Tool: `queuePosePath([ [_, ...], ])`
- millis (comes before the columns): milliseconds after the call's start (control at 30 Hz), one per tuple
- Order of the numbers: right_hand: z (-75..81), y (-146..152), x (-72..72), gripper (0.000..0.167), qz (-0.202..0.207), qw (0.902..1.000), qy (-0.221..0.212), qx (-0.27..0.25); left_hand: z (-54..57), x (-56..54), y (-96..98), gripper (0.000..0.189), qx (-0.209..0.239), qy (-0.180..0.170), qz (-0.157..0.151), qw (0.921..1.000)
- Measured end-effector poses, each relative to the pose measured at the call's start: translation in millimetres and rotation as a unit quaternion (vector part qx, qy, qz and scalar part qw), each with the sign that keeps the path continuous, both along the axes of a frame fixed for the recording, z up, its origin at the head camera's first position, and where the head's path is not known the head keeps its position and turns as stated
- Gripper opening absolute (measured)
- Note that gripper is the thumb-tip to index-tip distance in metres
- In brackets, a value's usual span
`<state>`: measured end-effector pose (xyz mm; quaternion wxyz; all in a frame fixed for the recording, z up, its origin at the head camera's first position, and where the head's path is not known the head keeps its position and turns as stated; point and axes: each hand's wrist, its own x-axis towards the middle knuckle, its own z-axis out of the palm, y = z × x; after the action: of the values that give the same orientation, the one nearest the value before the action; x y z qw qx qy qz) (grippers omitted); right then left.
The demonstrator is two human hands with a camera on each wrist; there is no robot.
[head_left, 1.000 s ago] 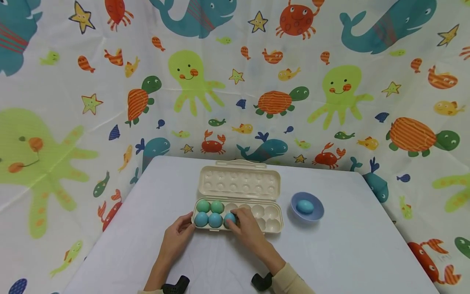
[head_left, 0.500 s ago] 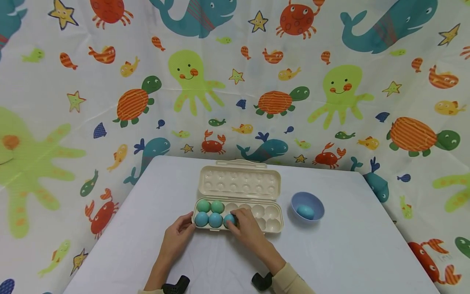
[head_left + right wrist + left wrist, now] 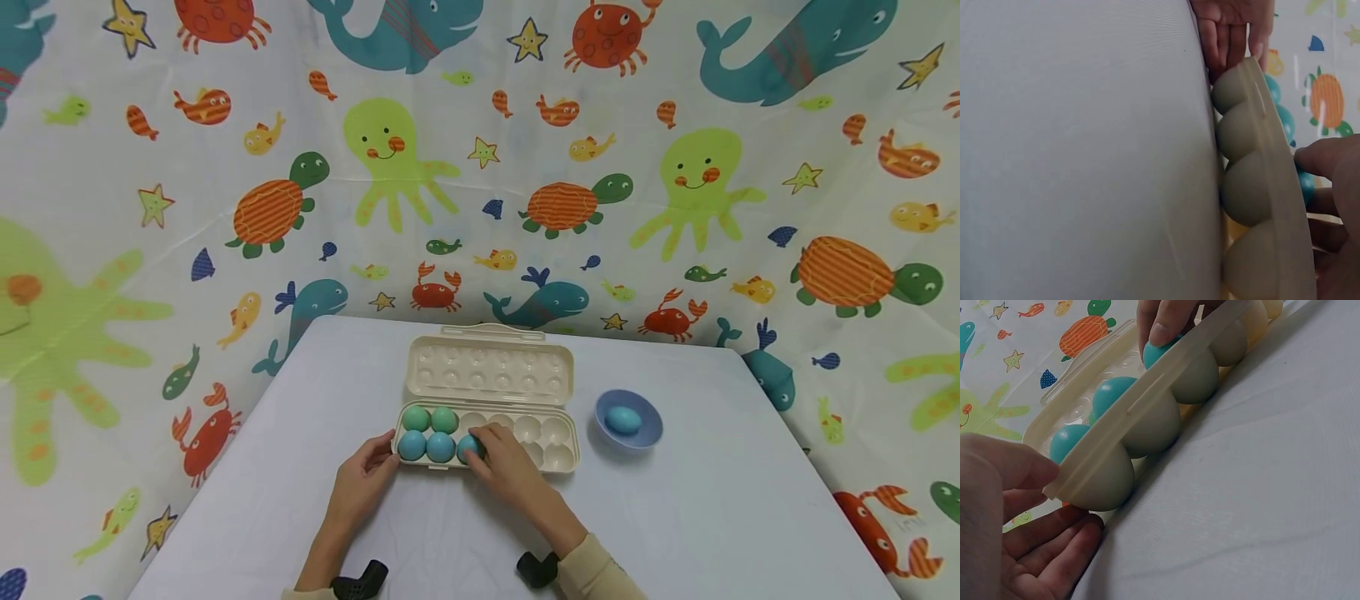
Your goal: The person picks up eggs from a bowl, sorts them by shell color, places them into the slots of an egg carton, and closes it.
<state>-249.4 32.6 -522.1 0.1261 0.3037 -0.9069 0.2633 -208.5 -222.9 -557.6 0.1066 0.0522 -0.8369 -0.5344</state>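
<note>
A beige egg carton (image 3: 567, 468) lies with its lid laid back on the table. Two green eggs (image 3: 444, 419) fill cups at the left of its back row. Blue eggs (image 3: 439, 447) stand in the front row from the left end. My left hand (image 3: 363, 482) grips the carton's left end; the left wrist view has the thumb on the rim and the fingers below. With thumb and fingers my right hand (image 3: 512, 471) pinches the third blue egg (image 3: 468, 448), seated in its cup and partly hidden by that hand.
To the right of the carton is a small purple-blue bowl (image 3: 651, 435) with another blue egg (image 3: 623, 419) in it. A white cloth covers the table (image 3: 712, 500). Behind hangs a curtain (image 3: 465, 50) printed with sea animals.
Both hands keep their places at the carton. The egg in the bowl has shifted slightly, toward the front and then back again.
</note>
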Motion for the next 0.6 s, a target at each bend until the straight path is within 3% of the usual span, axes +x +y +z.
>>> queuePosePath([
  [233, 12.5, 9.0, -3.1, 0.04, -0.006, 0.9996, -0.013, 0.023, 0.5, 1.5, 0.0, 0.042, 0.0, -0.002, 0.001, 1.0],
  [400, 27.0, 24.3, -9.4, 0.04, -0.019, 0.9996, 0.013, 0.015, 1.2, 1.8, 0.4, 0.043, -0.002, -0.007, -0.001, 1.0],
  [600, 42.0, 48.0, -17.6, 0.039, -0.061, 0.9979, 0.013, 0.018, 2.1, 2.3, 0.8, 0.043, -0.001, -0.01, 0.0, 0.9999],
])
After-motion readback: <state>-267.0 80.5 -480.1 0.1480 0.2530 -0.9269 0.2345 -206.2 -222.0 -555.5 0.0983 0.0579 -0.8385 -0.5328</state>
